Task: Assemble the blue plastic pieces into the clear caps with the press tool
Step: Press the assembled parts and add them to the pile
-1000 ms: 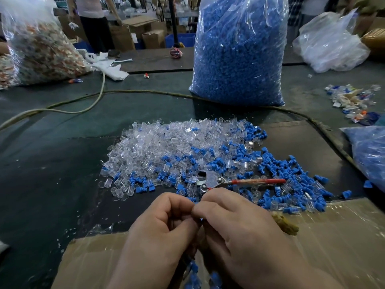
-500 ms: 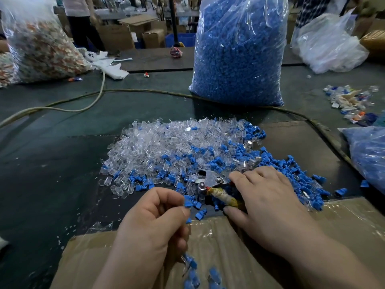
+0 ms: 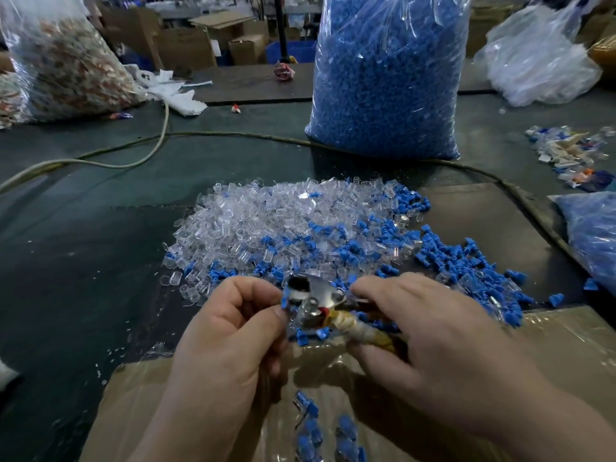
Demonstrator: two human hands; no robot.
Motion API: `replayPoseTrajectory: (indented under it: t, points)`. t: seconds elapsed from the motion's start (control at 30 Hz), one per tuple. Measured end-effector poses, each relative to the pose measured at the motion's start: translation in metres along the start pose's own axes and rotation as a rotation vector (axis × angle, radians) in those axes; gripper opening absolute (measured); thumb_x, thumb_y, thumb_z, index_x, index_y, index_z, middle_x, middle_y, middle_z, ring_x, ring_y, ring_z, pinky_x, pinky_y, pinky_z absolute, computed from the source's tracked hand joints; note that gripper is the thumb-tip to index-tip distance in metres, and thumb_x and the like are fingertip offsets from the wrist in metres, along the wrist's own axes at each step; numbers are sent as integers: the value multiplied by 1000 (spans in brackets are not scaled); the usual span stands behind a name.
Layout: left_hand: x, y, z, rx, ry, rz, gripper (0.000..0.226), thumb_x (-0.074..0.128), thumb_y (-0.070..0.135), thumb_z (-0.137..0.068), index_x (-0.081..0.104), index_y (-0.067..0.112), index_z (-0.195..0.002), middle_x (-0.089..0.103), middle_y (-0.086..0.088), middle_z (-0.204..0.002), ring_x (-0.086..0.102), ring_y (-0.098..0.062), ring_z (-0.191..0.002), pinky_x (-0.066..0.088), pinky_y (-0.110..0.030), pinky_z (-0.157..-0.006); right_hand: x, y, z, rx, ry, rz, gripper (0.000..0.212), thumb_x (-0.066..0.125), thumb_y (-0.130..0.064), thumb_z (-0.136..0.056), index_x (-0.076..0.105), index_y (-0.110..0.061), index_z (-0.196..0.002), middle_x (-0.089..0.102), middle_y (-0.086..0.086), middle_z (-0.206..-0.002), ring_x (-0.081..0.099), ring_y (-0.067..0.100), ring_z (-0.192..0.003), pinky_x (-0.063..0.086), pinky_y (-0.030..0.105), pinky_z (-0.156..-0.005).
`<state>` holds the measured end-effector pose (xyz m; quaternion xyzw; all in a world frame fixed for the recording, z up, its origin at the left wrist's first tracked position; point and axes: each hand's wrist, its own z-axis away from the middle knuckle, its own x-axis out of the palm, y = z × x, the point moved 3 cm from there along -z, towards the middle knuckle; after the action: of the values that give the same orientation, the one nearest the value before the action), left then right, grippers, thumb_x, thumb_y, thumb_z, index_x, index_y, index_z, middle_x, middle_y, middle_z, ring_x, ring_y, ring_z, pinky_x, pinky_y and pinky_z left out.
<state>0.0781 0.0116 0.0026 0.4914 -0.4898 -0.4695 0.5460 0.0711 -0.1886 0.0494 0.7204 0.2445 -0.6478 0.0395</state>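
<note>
right hand [image 3: 433, 335] now grips lifted press tool [image 3: 316, 301] | left hand [image 3: 230, 331] pinches blue piece [image 3: 284, 301], tool head just right of it | press likely next

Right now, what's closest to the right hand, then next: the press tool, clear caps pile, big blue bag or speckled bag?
1. press tool, gripped in the right hand.
2. clear caps pile, just ahead.
3. big blue bag, behind the pile.
4. speckled bag, far left.
</note>
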Motion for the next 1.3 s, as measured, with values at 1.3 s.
replayPoseTrajectory:
  t: [1.3]
  points:
    - [15,5,11,-25,-110,-368,31,69,10,-84,65,40,-78,63,0,-52,54,-6,-44,46,-16,-45,13,21,-14,93,-15,218,72,19,-73,-72,54,-38,-123,58,-20,-105,42,12,-93,35,33,-81]
